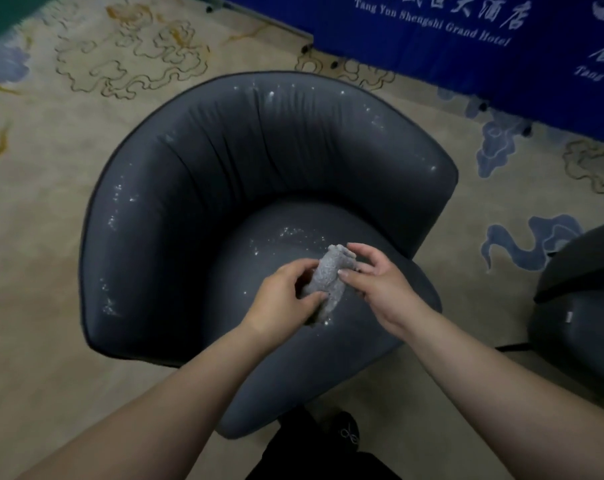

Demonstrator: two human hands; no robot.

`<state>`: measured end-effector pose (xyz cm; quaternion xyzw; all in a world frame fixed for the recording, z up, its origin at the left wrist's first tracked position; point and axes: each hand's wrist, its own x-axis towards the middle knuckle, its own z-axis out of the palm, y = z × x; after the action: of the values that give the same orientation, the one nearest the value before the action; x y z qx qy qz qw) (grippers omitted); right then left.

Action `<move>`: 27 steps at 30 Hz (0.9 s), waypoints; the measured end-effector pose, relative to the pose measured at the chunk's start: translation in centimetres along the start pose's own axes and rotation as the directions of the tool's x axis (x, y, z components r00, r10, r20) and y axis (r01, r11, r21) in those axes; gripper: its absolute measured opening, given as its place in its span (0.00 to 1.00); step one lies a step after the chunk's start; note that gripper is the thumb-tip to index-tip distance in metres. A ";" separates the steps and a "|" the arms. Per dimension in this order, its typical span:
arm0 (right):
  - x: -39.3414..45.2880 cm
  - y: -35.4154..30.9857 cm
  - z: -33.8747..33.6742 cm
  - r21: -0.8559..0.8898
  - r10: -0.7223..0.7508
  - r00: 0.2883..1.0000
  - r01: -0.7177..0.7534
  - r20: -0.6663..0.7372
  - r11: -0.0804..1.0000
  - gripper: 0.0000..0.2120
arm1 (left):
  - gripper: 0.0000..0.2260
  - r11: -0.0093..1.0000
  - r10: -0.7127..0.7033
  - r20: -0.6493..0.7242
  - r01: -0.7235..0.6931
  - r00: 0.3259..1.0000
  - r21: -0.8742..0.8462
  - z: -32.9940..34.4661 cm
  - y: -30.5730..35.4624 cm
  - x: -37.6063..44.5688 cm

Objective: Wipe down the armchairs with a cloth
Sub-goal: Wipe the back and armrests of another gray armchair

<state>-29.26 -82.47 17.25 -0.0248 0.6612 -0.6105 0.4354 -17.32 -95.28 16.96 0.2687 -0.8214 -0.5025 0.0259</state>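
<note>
Head view: left hand and right hand both pinch a bunched grey cloth between them, above the seat of a dark grey armchair (white specks on upholstery). Beige patterned carpet; blue banner behind; second chair at right.

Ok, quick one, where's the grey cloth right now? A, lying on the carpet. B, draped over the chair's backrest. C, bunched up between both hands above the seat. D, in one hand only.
C: the cloth is bunched between the left hand and the right hand, above the seat of the armchair.
</note>
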 end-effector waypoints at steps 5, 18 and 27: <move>2.5 1.5 2.7 -0.166 -0.079 0.983 0.051 -0.165 0.985 0.19 | 0.17 0.991 -0.116 -0.195 0.100 0.974 -0.088 0.2 -1.8 2.6; 13.8 4.6 4.0 -0.146 0.061 0.970 -0.027 0.235 0.989 0.24 | 0.29 0.937 -0.301 -0.260 0.233 0.918 -0.261 3.6 -6.3 8.0; 20.6 9.1 4.6 -0.435 0.119 0.923 0.057 0.367 0.899 0.23 | 0.26 0.898 -0.388 -0.366 0.436 0.846 0.055 4.1 -16.1 7.2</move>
<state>-34.70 -95.34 -0.97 -0.2304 0.6833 -0.4222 0.5494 -18.02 -100.96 -0.20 0.5243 -0.7590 -0.3836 0.0427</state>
